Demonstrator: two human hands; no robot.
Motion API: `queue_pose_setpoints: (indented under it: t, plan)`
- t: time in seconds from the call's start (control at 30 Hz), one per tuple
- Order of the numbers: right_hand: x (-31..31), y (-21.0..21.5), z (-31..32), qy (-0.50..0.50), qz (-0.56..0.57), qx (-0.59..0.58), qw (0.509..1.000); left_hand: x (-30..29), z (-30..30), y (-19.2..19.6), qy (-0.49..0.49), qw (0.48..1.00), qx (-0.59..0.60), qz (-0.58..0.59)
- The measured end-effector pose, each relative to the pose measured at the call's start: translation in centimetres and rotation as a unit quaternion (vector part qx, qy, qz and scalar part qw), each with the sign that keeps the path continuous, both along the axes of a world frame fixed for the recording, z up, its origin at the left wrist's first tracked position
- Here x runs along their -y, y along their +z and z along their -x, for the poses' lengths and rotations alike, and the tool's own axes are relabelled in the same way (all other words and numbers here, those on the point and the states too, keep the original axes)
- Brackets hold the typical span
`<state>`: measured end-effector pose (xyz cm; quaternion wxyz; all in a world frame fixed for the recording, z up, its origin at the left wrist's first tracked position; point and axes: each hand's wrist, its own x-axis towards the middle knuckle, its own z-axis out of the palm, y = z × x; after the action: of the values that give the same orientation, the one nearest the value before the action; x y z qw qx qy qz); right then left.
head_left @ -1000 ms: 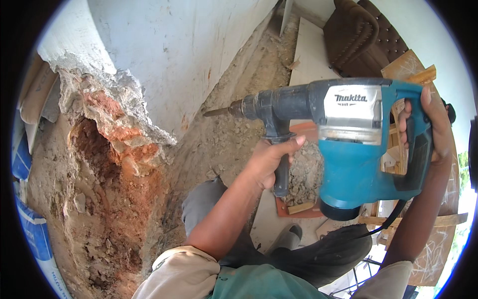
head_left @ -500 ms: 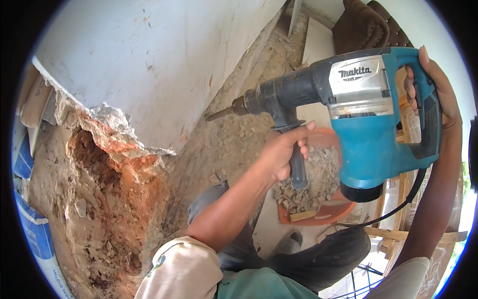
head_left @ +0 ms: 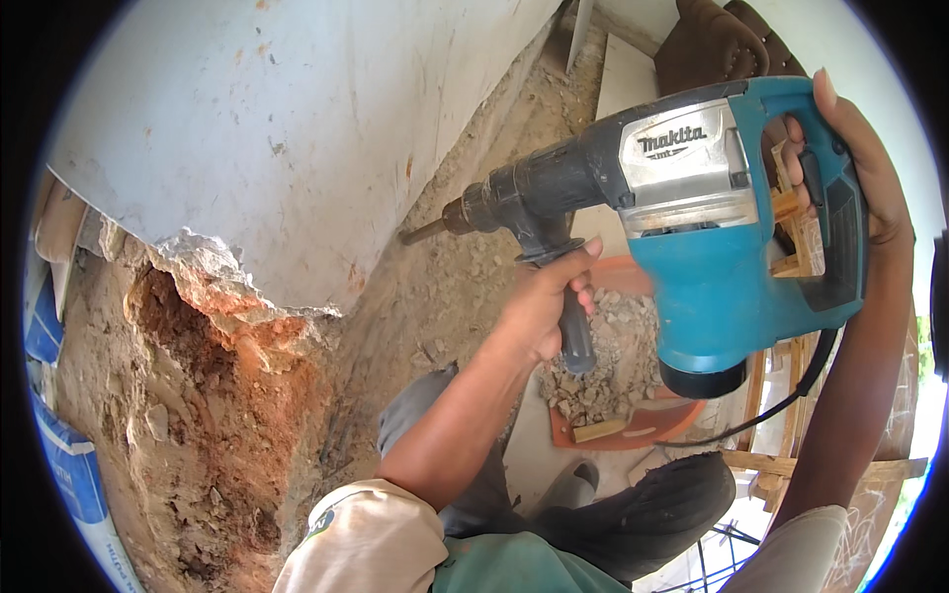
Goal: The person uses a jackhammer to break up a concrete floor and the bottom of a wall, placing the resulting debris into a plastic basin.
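Clasping the side handle (head_left: pixel 577 344) with the left grip (head_left: pixel 552 296), the rear D-handle (head_left: pixel 846 237) with the right grip (head_left: pixel 868 158). Holding the teal demolition hammer (head_left: pixel 697 287) aloft over the orange basin (head_left: pixel 664 425) of rubble (head_left: pixel 615 346), with the chisel (head_left: pixel 423 232) near the white wall (head_left: pixel 277 128). Probably heavy, stiff and hard-shelled; best taken by both handles, never by the chisel.

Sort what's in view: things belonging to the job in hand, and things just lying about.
In use:
- demolition hammer, right hand on its rear handle
- side handle, in the left hand
- chisel bit
- power cord
- probably the orange tub holding rubble

Apparently lying about:
- brown armchair
- blue-and-white sacks
- wooden plank
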<state>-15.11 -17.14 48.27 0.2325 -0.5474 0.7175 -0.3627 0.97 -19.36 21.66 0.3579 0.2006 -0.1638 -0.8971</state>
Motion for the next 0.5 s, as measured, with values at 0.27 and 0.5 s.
queue_pose_setpoints:
  t: [0.27,0.5]
  plan:
    - [1.3,1.4,-4.1,0.022,0.024,-0.109,0.994,0.1,-1.0,0.8,0.048,0.998,-0.039,-0.023]
    - [1.5,1.6,-8.2,0.027,0.045,-0.145,0.988,0.3,-2.3,1.3,0.051,0.998,-0.024,-0.011]
